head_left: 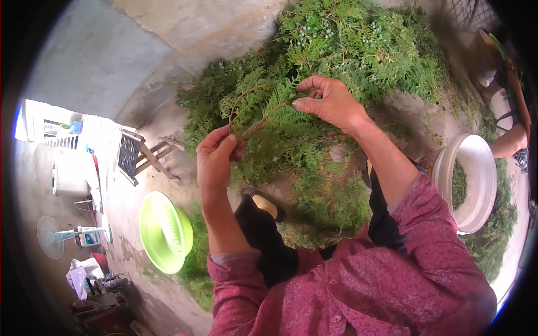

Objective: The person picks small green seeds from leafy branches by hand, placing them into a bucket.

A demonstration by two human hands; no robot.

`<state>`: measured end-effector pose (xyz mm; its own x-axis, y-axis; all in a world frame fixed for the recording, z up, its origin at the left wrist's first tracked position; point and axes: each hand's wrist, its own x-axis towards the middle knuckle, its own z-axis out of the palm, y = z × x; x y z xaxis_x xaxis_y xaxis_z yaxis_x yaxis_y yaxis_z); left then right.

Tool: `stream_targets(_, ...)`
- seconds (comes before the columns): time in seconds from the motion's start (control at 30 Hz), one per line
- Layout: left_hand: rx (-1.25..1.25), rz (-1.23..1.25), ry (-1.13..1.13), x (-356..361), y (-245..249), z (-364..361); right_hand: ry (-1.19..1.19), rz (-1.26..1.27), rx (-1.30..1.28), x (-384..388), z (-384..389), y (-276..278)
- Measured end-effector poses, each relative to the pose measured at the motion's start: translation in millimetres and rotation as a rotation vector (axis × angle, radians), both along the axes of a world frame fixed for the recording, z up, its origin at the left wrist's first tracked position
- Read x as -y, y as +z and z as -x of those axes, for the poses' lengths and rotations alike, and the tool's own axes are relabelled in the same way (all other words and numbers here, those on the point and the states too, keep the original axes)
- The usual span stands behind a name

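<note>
No readable text, label or number anywhere.

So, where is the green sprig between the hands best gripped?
Probably by the bare woody stem at its lower end, coming from below as the left hand does; the sprig fans into soft flat fronds above, where the right hand only pinches foliage.

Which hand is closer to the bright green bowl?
Left. The left hand holds the branch on the side towards the green bowl; the right hand pinches its leafy end farther away, over the pile.
</note>
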<state>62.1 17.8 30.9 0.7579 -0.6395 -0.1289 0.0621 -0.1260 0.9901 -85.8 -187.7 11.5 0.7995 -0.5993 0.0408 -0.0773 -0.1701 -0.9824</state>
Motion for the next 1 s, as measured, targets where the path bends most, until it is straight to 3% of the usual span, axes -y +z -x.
stream_targets(0.13,-0.035,0.005,-0.042,-4,-3,-4,0.104,-0.090,0.001,-6,-3,-3)
stream_targets(0.23,-0.071,0.003,-0.047,-4,2,-5,0.132,0.109,-0.071,-8,-6,-7)
stream_targets(0.63,-0.157,0.088,0.068,-4,15,-16,0.275,-0.251,-0.058,-18,-7,5)
stream_targets(0.7,-0.152,0.076,0.065,-8,15,-18,0.317,-0.455,-0.063,-18,-6,5)
stream_targets(0.77,-0.210,0.154,-0.093,-13,12,-24,0.317,-0.504,-0.070,-18,-6,5)
stream_targets(1.0,-0.170,0.274,-0.134,-13,12,-18,0.330,-0.739,-0.022,-18,-3,6)
